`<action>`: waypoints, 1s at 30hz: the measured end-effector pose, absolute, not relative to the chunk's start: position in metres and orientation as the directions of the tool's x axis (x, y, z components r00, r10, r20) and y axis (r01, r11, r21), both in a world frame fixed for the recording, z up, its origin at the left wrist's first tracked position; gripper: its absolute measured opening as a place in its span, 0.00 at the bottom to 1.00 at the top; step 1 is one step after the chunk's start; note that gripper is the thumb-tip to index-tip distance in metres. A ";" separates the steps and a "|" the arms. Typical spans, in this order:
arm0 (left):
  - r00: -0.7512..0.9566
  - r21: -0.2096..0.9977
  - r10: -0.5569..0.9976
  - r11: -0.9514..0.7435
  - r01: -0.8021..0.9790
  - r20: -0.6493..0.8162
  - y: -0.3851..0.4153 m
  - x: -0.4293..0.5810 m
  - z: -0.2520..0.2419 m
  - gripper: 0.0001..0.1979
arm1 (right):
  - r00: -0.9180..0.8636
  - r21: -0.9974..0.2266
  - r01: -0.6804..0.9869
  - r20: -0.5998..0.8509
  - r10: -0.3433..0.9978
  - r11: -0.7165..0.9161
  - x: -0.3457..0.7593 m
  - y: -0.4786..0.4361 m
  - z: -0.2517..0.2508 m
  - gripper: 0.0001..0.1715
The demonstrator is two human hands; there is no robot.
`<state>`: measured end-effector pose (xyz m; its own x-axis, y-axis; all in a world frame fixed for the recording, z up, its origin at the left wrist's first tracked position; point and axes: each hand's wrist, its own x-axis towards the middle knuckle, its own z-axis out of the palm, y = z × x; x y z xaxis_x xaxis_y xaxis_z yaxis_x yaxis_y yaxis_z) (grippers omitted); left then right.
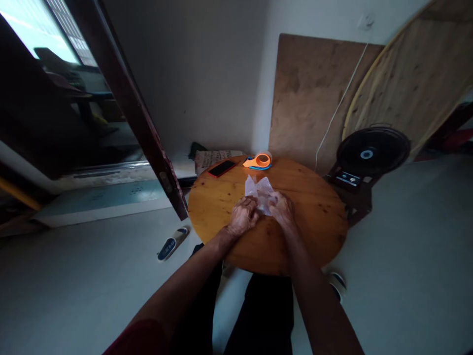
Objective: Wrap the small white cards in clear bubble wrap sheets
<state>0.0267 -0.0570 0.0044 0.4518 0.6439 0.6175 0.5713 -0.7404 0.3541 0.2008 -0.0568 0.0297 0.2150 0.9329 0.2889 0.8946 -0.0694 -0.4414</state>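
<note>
A clear plastic bag (259,191) lies crumpled on the round wooden table (314,207). My left hand (242,218) grips its near left edge with curled fingers. My right hand (283,209) pinches its near right edge. Both hands rest on the tabletop close together. An orange and blue tape dispenser (258,161) sits at the far rim of the table. A dark phone with a red edge (221,168) lies at the far left of the table.
A black floor fan (369,154) stands right of the table. Wooden boards (310,93) lean on the wall behind. An open door (148,133) is at the left. Slippers (172,243) lie on the floor. My legs are under the table's near edge.
</note>
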 end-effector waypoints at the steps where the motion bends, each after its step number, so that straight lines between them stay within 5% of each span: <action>1: 0.453 0.357 0.641 -0.745 0.564 0.620 -0.057 0.026 0.004 0.16 | 0.239 -0.449 0.888 0.261 0.935 -0.102 0.202 -0.057 0.031 0.17; 10: 0.445 0.378 0.661 -0.730 0.570 0.605 -0.056 0.026 0.002 0.17 | 0.325 -0.536 0.813 0.095 0.941 -0.227 0.208 -0.055 0.031 0.32; 19: 0.485 0.376 0.644 -0.753 0.540 0.592 -0.059 0.025 0.004 0.16 | 0.237 -0.594 0.805 0.323 0.916 0.002 0.202 -0.048 0.017 0.25; 30: 0.482 0.283 0.646 -0.727 0.626 0.593 -0.055 0.030 -0.001 0.15 | 0.274 -0.782 0.613 0.342 0.899 0.111 0.202 -0.040 0.008 0.29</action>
